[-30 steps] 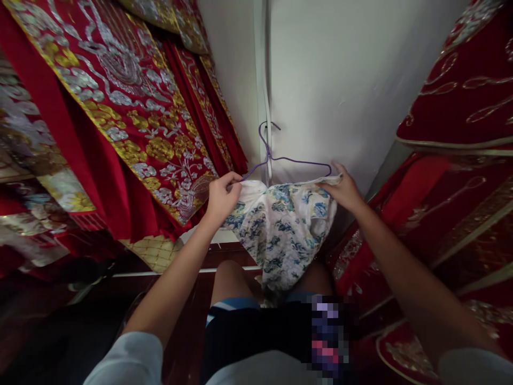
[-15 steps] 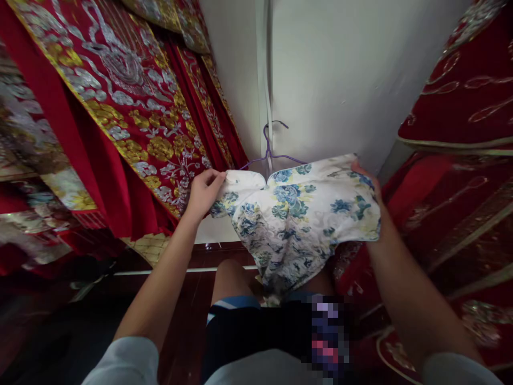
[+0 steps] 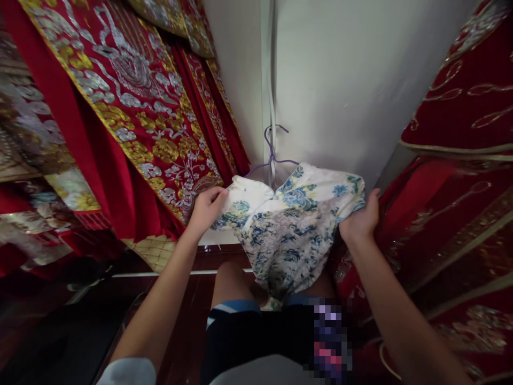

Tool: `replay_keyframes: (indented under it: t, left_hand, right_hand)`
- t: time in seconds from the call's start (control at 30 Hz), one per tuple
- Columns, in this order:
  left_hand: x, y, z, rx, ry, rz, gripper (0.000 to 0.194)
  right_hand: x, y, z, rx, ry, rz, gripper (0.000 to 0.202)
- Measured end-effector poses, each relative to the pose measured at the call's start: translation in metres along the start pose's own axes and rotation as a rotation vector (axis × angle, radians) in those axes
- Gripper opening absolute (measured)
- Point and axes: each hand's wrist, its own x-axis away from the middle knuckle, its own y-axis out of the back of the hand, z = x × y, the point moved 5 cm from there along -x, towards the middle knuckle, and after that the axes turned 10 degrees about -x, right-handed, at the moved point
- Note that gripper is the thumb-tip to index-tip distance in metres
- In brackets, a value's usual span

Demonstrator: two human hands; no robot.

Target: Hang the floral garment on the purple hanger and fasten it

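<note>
A white short-sleeved floral top (image 3: 296, 214) with blue and green flowers hangs on a purple hanger (image 3: 272, 155). Thumb and fingers of my left hand (image 3: 208, 208) pinch its left shoulder and sleeve. At the opposite sleeve, my right hand (image 3: 362, 216) lies with its palm turned up and its thumb standing apart from the cloth. The other fingers of that hand are partly hidden beneath the sleeve edge. The top's lower part drapes in folds towards my knees.
Red garments with gold and silver embroidery (image 3: 148, 107) hang at the left. More red embroidered garments (image 3: 452, 214) hang close on the right. Behind the hanger stands a pale wall (image 3: 332, 80) with a white strip running down it. The floor (image 3: 180, 326) is dark red.
My right hand has come off the front of the right sleeve and moved down beneath it, palm up. That sleeve has dropped from its stretched position. My left hand keeps its pinch.
</note>
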Motion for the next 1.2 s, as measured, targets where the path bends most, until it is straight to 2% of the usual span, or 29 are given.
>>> replay_keyframes:
  t: [0.07, 0.13, 0.23, 0.3, 0.4, 0.43, 0.5, 0.53, 0.57, 0.6, 0.63, 0.73, 0.8, 0.87, 0.93, 1.03, 1.1, 1.2]
  left_hand:
    - [0.001, 0.001, -0.002, 0.050, 0.015, -0.077, 0.029]
    - [-0.002, 0.004, -0.008, 0.068, 0.014, -0.146, 0.027]
    - [-0.006, 0.004, -0.018, 0.057, -0.005, -0.155, 0.027]
    - [-0.005, 0.000, -0.020, 0.021, -0.016, -0.153, 0.028]
    - [0.005, -0.011, -0.012, 0.111, 0.026, -0.222, 0.031]
    - [0.010, -0.015, -0.007, 0.198, 0.070, -0.272, 0.032]
    - [0.021, -0.024, 0.004, 0.366, 0.168, -0.397, 0.038]
    - [0.025, -0.029, 0.008, 0.448, 0.223, -0.447, 0.044]
    - [0.028, -0.035, 0.010, 0.536, 0.275, -0.476, 0.051]
    - [0.029, -0.041, 0.009, 0.640, 0.312, -0.454, 0.057]
    - [0.028, -0.048, 0.005, 0.768, 0.337, -0.380, 0.063]
    - [0.028, -0.067, -0.027, 1.162, 0.369, 0.006, 0.070]
    - [0.034, -0.073, -0.053, 1.296, 0.382, 0.220, 0.068]
    - [0.042, -0.073, -0.072, 1.330, 0.388, 0.336, 0.067]
    - [0.047, -0.071, -0.083, 1.294, 0.354, 0.381, 0.067]
    - [0.046, -0.067, -0.081, 1.175, 0.310, 0.325, 0.065]
    - [0.043, -0.067, -0.074, 1.058, 0.328, 0.280, 0.061]
    - [0.043, -0.069, -0.061, 0.858, 0.343, 0.299, 0.050]
  right_hand:
    - [-0.013, -0.003, 0.005, -0.031, 0.095, -0.033, 0.022]
    - [-0.031, -0.017, 0.006, -0.004, 0.165, -0.016, 0.015]
    - [-0.040, -0.051, 0.002, 0.073, 0.154, 0.132, 0.020]
    - [-0.018, -0.073, 0.002, 0.145, 0.126, 0.297, 0.027]
    - [0.054, -0.096, 0.014, 0.344, 0.063, 0.643, 0.034]
    - [0.084, -0.102, 0.020, 0.411, 0.040, 0.843, 0.035]
    - [0.141, -0.107, 0.029, 0.449, -0.049, 1.360, 0.041]
    - [0.158, -0.105, 0.032, 0.458, -0.072, 1.497, 0.042]
    - [0.165, -0.101, 0.032, 0.474, -0.081, 1.560, 0.042]
    - [0.162, -0.097, 0.028, 0.508, -0.064, 1.525, 0.040]
    - [0.153, -0.092, 0.021, 0.565, -0.034, 1.422, 0.038]
    - [0.112, -0.065, -0.014, 0.754, 0.008, 1.033, 0.039]
    - [0.098, -0.043, -0.041, 0.821, -0.122, 0.924, 0.037]
    - [0.097, -0.022, -0.059, 0.825, -0.286, 0.903, 0.045]
    - [0.101, -0.002, -0.062, 0.776, -0.409, 0.870, 0.055]
    - [0.107, 0.023, -0.054, 0.668, -0.519, 0.719, 0.057]
    - [0.109, 0.035, -0.048, 0.574, -0.573, 0.578, 0.054]
    - [0.104, 0.048, -0.039, 0.403, -0.587, 0.294, 0.046]
